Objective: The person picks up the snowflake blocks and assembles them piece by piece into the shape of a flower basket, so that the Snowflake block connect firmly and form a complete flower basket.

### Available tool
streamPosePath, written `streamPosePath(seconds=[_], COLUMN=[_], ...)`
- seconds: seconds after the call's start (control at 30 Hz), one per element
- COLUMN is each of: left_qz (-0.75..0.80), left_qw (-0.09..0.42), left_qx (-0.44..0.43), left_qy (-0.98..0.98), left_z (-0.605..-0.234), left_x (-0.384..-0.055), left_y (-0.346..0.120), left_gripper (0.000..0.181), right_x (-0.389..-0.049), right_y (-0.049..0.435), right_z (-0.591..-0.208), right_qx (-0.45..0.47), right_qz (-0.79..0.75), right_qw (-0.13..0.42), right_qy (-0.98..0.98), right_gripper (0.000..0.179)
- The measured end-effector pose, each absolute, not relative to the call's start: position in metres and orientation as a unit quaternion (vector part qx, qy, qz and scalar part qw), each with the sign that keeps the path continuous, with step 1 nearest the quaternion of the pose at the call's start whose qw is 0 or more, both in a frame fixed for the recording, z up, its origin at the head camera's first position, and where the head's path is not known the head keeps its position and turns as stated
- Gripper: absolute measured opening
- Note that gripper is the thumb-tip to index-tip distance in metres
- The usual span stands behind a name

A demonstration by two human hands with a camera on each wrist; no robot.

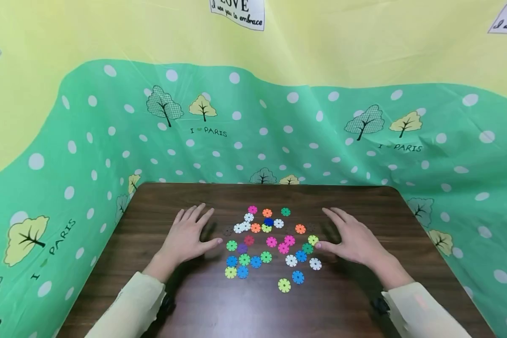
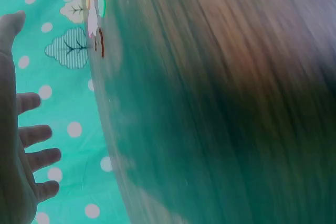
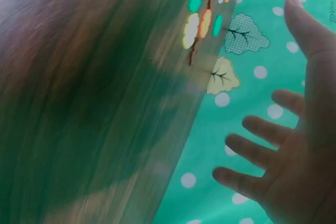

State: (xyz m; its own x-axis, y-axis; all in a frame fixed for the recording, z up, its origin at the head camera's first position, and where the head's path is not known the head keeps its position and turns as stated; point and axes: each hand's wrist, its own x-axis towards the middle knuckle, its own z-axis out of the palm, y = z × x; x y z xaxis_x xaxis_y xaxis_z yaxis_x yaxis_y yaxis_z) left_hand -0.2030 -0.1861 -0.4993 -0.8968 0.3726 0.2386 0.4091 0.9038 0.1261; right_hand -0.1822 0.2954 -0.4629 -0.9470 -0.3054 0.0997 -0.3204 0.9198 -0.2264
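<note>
Several small notched plastic discs in many colours lie flat, loosely spread over the middle of the dark wooden table (image 1: 211,305). To their left my left hand (image 1: 190,237) has its fingers spread, with the thumb pointing at a green disc (image 1: 231,245). My right hand (image 1: 355,239) mirrors it on the other side. Its thumb tip comes right beside a yellow disc (image 1: 313,240) and a dark green disc (image 1: 307,248). Both palms are bare of any object. Each wrist view shows the hand with straight, parted fingers, and the discs only at the top edge.
A blue disc (image 1: 297,277) and a lime disc (image 1: 284,285) lie nearest the front. Two brown discs blend into the wood, one (image 1: 228,231) at the left, one at the right. Green and yellow printed cloth (image 1: 262,108) hangs behind the table and along both sides.
</note>
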Motion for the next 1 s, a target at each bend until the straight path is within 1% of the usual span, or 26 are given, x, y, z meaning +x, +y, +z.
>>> streamPosePath(seconds=[0.13,0.3,0.4,0.53,0.7,0.77,0.83,1.0], left_qz=[-0.096,-0.105,-0.106,-0.12,-0.163,-0.185,-0.203,-0.206], left_qw=[0.094,0.09,0.079,0.069,0.069,0.064,0.058,0.018], left_qx=[-0.208,-0.212,-0.216,-0.224,-0.232,-0.225,-0.219,-0.222], left_qy=[-0.969,-0.968,-0.967,-0.965,-0.957,-0.954,-0.952,-0.953], left_z=[-0.499,-0.503,-0.506,-0.504,-0.506,-0.509,-0.512,-0.512], left_x=[-0.203,-0.209,-0.214,-0.221,-0.234,-0.239,-0.242,-0.244], left_y=[-0.176,-0.162,-0.152,-0.135,-0.109,-0.099,-0.089,-0.066], left_gripper=[0.093,0.08,0.074,0.063,0.04,0.034,0.032,0.04], right_x=[-0.192,-0.204,-0.213,-0.224,-0.234,-0.238,-0.241,-0.246], right_y=[0.286,0.272,0.263,0.249,0.236,0.232,0.23,0.231], right_z=[-0.463,-0.461,-0.463,-0.468,-0.476,-0.48,-0.484,-0.497], right_qx=[0.161,0.182,0.193,0.194,0.184,0.179,0.173,0.165], right_qz=[0.149,0.18,0.197,0.221,0.241,0.247,0.252,0.248], right_qw=[0.006,0.001,-0.008,-0.031,-0.056,-0.066,-0.073,-0.069], right_qy=[-0.976,-0.967,-0.961,-0.955,-0.951,-0.95,-0.95,-0.952], right_gripper=[0.094,0.071,0.061,0.051,0.042,0.039,0.038,0.036])
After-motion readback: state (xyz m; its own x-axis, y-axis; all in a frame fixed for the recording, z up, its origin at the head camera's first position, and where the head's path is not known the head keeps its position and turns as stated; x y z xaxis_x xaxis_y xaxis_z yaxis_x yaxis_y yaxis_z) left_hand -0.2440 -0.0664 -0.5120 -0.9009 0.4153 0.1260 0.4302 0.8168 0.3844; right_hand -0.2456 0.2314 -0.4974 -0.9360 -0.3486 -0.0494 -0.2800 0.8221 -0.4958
